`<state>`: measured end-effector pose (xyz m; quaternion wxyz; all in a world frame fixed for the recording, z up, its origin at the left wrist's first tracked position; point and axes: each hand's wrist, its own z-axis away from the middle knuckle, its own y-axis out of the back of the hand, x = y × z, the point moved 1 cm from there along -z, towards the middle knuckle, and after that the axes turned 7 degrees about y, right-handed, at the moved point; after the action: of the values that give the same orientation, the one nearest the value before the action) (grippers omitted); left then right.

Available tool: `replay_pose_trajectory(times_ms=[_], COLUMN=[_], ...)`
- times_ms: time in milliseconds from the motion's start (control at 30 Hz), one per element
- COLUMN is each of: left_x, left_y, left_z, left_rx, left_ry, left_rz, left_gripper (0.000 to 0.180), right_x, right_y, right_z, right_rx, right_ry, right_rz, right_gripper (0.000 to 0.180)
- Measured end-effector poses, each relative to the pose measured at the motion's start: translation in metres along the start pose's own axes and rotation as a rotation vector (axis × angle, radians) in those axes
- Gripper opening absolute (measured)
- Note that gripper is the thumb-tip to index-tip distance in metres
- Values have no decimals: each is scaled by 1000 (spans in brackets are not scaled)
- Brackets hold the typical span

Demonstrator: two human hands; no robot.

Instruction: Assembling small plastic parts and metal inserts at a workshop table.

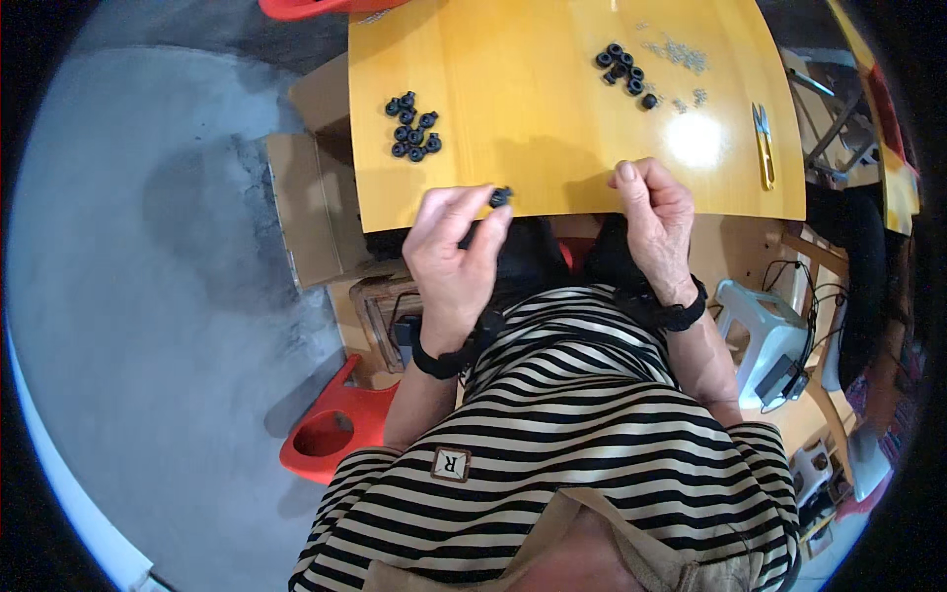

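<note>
Between the thumb and index finger of my left hand (454,242) is a small black knob-like part (501,196), held just over the table's near edge. My right hand (659,217) is at the same edge, farther right, its fingers curled and the thumb pressed to the index finger. Whatever it may pinch is too small or hidden to make out. A cluster of similar black parts (415,137) lies on the table left of centre. Another group of black ring-like parts (634,74) lies at the far right, beside scattered tiny silvery pieces (681,54).
Yellow-handled snips (766,163) lie near the right edge of the yellow table (493,89). An open cardboard box (306,207) stands off its left side. On the floor are a red plastic stool (335,429) at left and a pale stool (758,331) with black cables at right.
</note>
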<state>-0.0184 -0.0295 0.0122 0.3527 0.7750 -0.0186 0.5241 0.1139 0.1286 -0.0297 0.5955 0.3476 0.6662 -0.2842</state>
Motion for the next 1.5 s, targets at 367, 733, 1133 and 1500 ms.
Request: replay_pose_trajectory(times_ms=[367, 733, 1133, 1500], left_x=[-64, -98, -88, -88], left_y=[11, 2, 6, 10], left_z=[-46, -71, -69, -49], left_rx=[308, 296, 290, 288], left_ry=[40, 41, 89, 66], left_rz=[-52, -151, -145, -134], left_gripper=[23, 29, 27, 25], right_x=[3, 5, 5, 9], right_y=[-2, -3, -4, -4], right_z=[-10, -14, -13, -11], right_rx=[22, 49, 32, 61], right_ry=[355, 349, 318, 345], right_rz=[441, 459, 472, 474], right_gripper=[18, 20, 18, 18])
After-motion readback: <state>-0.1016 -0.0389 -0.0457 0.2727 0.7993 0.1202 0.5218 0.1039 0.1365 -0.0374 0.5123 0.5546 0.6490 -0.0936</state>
